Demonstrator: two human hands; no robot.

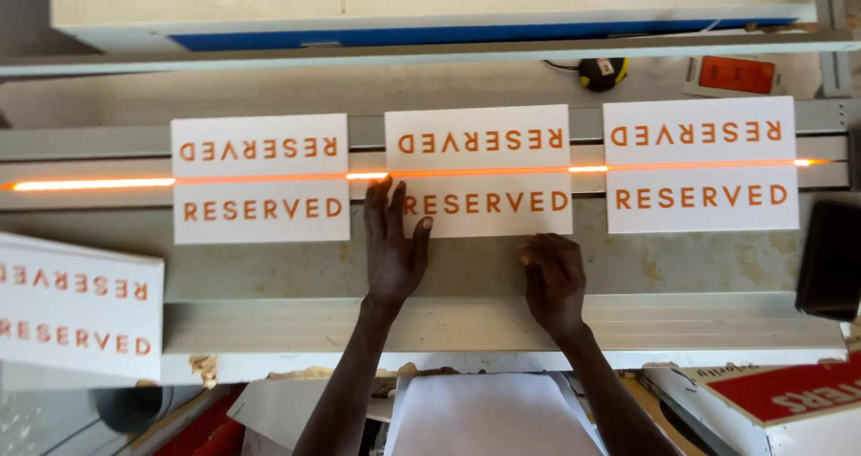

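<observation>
Three white sign panels with orange lettering are lying in a row across the glowing orange heater strip (pixel 90 184) of a bending rig on the table (pixel 296 268).

Left hand (pixel 392 241) is resting flat, fingers spread, on the lower left corner of the middle panel (pixel 478 171). Open palm, pressing down, not gripping. Right hand (pixel 553 277) is sitting just below that panel's lower right edge, fingers curled under, fingertips at or against the edge; can't tell if it's actually touching. Not closed around anything.

Handling read on the middle panel: looks like thin rigid plastic sheet, light, flat, smooth-faced, so probably sliding easily on the bed. The strip is running along its centre line, so that band is likely getting soft and hot. Best held by the lower edge or outer corners, well away from the glow line.

Left panel (pixel 260 178) and right panel (pixel 701 165) are lying apart from both hands, same alignment over the strip. A fourth panel (pixel 76 304) is lying tilted at the left edge, off the strip.

Containers: none visible that are holding anything. Black tape measure (pixel 601 72) and an orange-faced flat item (pixel 735 75) are sitting loose behind the rig; a dark object (pixel 830 259) is at the right edge.
</observation>
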